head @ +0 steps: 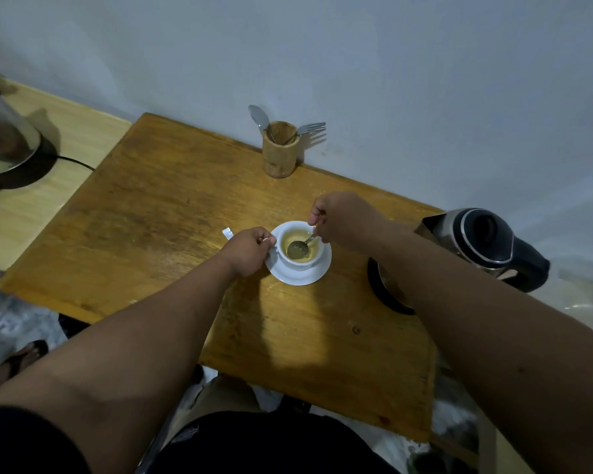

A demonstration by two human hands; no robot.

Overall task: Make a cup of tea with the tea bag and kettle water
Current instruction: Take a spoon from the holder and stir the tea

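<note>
Fingers (317, 218) of the right hand (343, 220) are pinching the top of a spoon (300, 247), handle angled up and back so the bowl is sitting down in the cup (297, 249). Holding it high on the handle is keeping the hand clear of the hot liquid, I judge.

Left hand (249, 249) is closing its fingers on the cup's left side, where the handle appears to be; the handle itself is hidden under the hand. This grip is likely steadying the cup against the push of the spoon.

Cup is sitting on a white saucer (314, 275), near the middle of the wooden counter (151, 213). Liquid inside is looking pale yellow-green, so water is already in. Tea bag itself: cannot tell whether it is in the cup or under the spoon. A small white piece (227, 232) is lying on the counter just behind the left hand; possibly a tag or wrapper, too small to say.

Black kettle (486, 244) is resting at the counter's right edge, partly behind the right forearm, close enough to have been the water source. Wooden holder (278, 153) with 1 spoon and 1 fork is standing at the back against the wall, well apart from the cup. A 2nd, steel kettle (4, 131) is sitting on the lower surface at far left.

Step in hand, by my reading: stirring or pressing the brew, late in the task.
</note>
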